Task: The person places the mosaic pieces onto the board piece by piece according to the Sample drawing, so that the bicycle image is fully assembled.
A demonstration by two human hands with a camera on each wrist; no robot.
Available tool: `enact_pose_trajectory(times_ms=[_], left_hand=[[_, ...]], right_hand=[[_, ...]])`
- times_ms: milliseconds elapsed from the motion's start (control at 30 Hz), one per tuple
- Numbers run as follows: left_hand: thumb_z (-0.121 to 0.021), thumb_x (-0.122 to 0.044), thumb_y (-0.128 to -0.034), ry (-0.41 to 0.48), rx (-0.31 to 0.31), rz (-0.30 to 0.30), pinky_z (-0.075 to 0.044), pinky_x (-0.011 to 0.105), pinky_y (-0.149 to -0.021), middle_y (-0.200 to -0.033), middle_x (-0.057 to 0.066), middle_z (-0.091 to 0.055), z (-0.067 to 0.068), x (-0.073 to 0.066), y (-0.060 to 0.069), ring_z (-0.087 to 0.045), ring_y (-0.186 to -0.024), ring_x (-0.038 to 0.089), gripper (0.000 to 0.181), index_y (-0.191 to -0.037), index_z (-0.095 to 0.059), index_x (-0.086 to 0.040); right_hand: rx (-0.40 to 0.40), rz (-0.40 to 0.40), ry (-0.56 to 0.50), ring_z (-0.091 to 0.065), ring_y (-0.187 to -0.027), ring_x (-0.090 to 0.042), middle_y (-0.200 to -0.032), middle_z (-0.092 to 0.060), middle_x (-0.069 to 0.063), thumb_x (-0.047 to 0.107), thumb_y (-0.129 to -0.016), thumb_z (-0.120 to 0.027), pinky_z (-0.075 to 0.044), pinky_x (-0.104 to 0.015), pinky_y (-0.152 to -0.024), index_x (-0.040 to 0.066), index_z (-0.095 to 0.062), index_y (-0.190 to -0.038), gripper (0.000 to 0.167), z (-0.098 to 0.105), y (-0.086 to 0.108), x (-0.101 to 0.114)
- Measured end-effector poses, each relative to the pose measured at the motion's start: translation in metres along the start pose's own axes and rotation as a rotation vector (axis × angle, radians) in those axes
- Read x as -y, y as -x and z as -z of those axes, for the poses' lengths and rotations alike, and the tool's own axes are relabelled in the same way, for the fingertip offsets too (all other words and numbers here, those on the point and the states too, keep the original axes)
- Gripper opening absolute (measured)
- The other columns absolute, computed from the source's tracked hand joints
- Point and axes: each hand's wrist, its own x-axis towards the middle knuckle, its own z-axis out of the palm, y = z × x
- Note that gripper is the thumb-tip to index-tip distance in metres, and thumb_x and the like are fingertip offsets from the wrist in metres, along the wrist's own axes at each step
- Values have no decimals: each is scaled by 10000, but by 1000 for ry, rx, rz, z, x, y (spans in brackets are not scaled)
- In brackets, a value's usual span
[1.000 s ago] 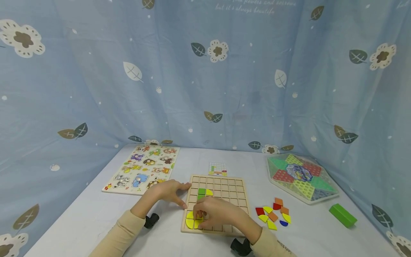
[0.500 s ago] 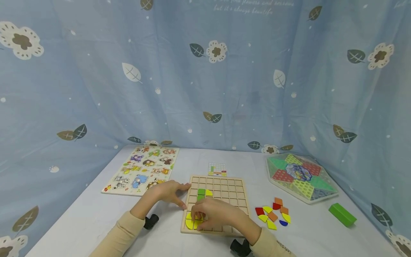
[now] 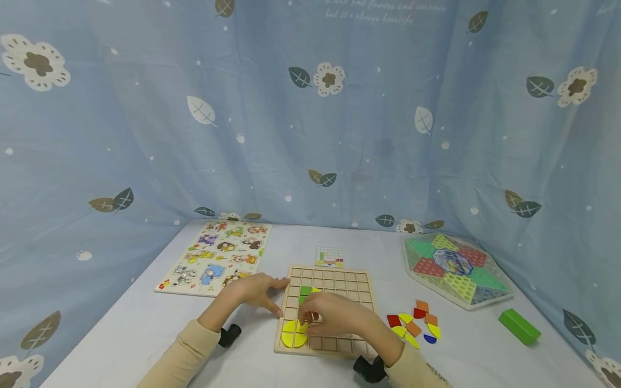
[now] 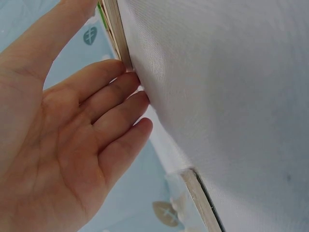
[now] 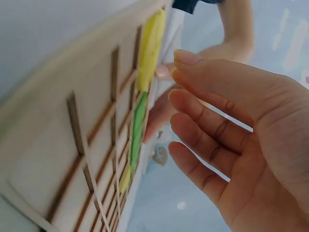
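A square wooden grid board (image 3: 339, 346) lies in front of the person. In its near left corner, yellow quarter pieces form a circle (image 3: 293, 338). Green pieces (image 3: 305, 291) and a yellow piece (image 3: 316, 290) sit farther up the grid, partly hidden by the right hand. That right hand (image 3: 335, 315) hovers just over the board beside the yellow circle; in the right wrist view its loosely bent fingers (image 5: 193, 130) hold nothing. At the board's left edge is the left hand (image 3: 254, 291), thumb and fingers spread apart, with the palm bare in the left wrist view.
Loose red, orange, yellow and blue pieces (image 3: 413, 328) lie right of the board. A small pattern card (image 3: 330, 257) is behind it. An animal puzzle (image 3: 213, 274) stands left, a hexagonal box (image 3: 453, 262) and a green block (image 3: 519, 326) right. A patterned curtain (image 3: 271, 134) hangs behind.
The right hand has risen off the yellow pieces and moved slightly right and away from the person, uncovering more of the yellow circle. The left hand has stayed at the board's edge.
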Motion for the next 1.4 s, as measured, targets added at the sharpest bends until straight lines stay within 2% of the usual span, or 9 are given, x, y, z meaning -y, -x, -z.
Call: enact_pose_trajectory(times_ms=[267,400,567,767,1033,1233,1400], left_hand=[[-794,-499,-721,-5,-4,3,-395,474,-1054,-1453,84,-465,0,3,-1,-437,-1319,307,877,-1457,-452,-166],[-789,-504,-724,0,-3,6,-385,466,-1064,-1456,72,-462,-1,3,-2,-429,-1327,299,875,-1460,-449,-173],[-792,-499,-720,-3,-2,9,-385,457,-1068,-1453,75,-466,-2,4,-3,-428,-1330,288,877,-1462,-446,-185],[-789,-506,-720,-3,-2,9,-383,462,-1068,-1458,75,-460,-2,4,-2,-425,-1331,294,874,-1461,-448,-192],[-787,-502,-724,-7,-2,11,-377,462,-1073,-1458,81,-458,-1,2,-2,-418,-1336,295,876,-1466,-439,-192],[-791,-487,-728,1,2,6,-376,470,-1071,-1459,95,-454,0,1,-1,-417,-1335,306,875,-1466,-437,-176],[-801,-471,-722,3,-2,3,-376,486,-1067,-1454,108,-459,0,0,0,-423,-1327,328,869,-1459,-447,-177]], right_hand=[[-34,39,-25,-542,-742,-25,-842,-614,106,106,-869,-728,-482,-126,-666,135,-699,-928,72,8,6,-5],[-46,5,-21,-542,-733,-24,-834,-609,108,112,-874,-723,-485,-134,-656,149,-701,-921,64,9,16,-12],[-86,-72,-23,-540,-740,-44,-814,-574,127,104,-869,-722,-475,-156,-648,161,-697,-912,75,15,39,-28],[-128,-83,-19,-536,-734,-63,-839,-573,114,93,-865,-726,-485,-182,-628,163,-685,-932,105,26,68,-48],[-121,-174,-72,-541,-754,-49,-866,-611,92,84,-867,-720,-537,-286,-661,150,-680,-939,106,36,108,-71],[-136,-256,-96,-533,-751,-58,-836,-602,120,94,-855,-733,-525,-270,-660,181,-671,-893,113,38,137,-94],[-144,-324,-137,-546,-740,-92,-834,-615,66,76,-864,-713,-522,-269,-639,131,-671,-905,80,41,155,-111]])
